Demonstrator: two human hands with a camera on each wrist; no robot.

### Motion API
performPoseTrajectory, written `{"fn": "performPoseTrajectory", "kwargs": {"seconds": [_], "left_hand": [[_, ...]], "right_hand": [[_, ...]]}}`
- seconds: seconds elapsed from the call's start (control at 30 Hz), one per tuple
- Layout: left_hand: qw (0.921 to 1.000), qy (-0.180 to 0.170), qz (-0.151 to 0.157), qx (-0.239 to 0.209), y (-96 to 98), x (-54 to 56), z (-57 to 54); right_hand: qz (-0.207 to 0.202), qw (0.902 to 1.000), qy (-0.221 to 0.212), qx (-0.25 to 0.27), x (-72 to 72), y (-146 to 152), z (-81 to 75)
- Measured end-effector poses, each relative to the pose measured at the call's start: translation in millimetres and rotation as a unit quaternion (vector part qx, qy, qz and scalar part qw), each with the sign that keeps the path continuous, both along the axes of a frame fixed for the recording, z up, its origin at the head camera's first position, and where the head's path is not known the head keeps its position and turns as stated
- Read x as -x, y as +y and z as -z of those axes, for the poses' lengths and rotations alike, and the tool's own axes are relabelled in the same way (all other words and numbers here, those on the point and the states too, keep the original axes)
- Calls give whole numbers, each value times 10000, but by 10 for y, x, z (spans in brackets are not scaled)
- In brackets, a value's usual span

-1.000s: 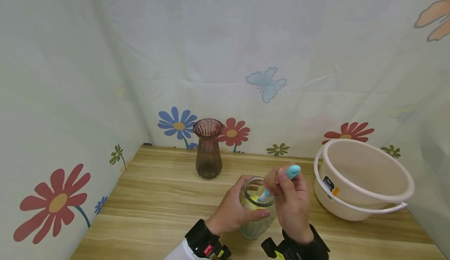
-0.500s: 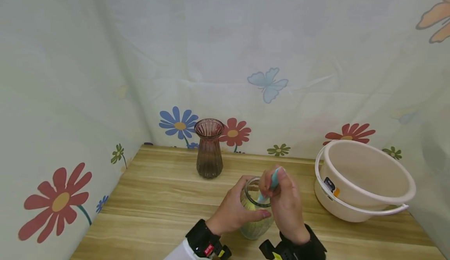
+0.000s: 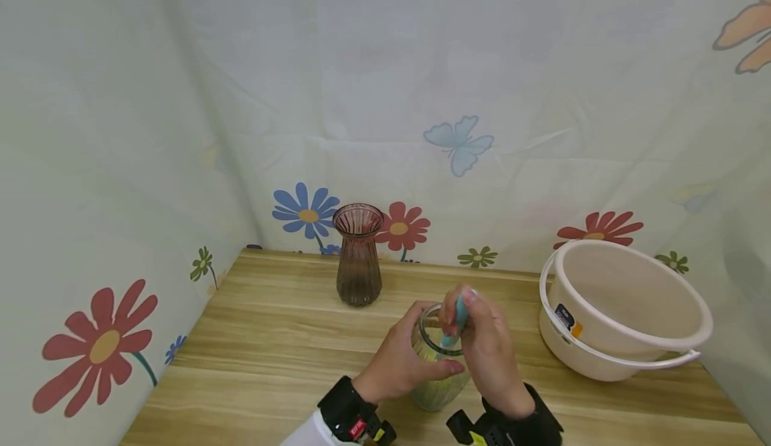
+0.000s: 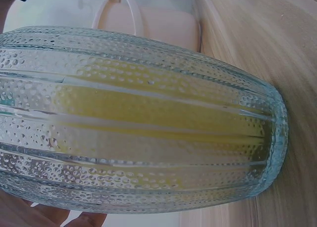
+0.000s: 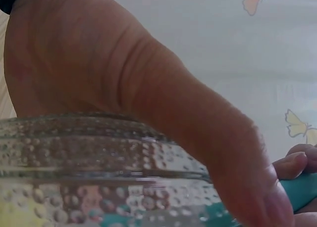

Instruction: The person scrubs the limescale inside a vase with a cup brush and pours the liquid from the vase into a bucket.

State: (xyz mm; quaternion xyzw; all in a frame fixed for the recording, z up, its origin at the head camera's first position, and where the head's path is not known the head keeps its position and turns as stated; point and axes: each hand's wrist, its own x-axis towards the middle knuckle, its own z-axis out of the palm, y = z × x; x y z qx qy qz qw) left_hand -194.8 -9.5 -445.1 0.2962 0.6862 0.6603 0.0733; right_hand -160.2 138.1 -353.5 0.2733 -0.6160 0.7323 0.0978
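A clear, dimpled glass jar (image 3: 435,392) stands on the table, tilted slightly. My left hand (image 3: 394,360) grips it just below the rim, with the thumb along the near side. In my right hand (image 3: 490,359), close over the mouth, is the teal handle of a bottle brush (image 3: 461,313), pinched between thumb and fingers. The brush's long yellow head (image 4: 163,105) shows through the glass in the left wrist view, reaching down near the jar's base. In the right wrist view, my right thumb (image 5: 213,133) crosses the jar's rim and presses on the teal handle (image 5: 302,190).
Behind and left of the jar stands a purple ribbed glass vase (image 3: 358,268). To the right is a beige bucket (image 3: 593,352) with its handle lowered. A flower-printed curtain (image 3: 361,84) hangs along the back and sides of the wooden table (image 3: 259,339).
My right hand has moved left over the jar's mouth, and the brush handle now stands more upright. The yellow head has sunk deeper inside. My left hand keeps its hold.
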Motion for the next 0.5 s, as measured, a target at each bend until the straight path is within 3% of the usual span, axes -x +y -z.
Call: {"fn": "performPoseTrajectory", "kwargs": {"seconds": [0.27,0.5], "left_hand": [[9998,-52,119,-165,7,1,-3],[9999,-117,82,-71,7,6,-3]], "right_hand": [[-119,9998,4,135,-7,13,-2],[-201,9962,627,563,-4,26,2]]}}
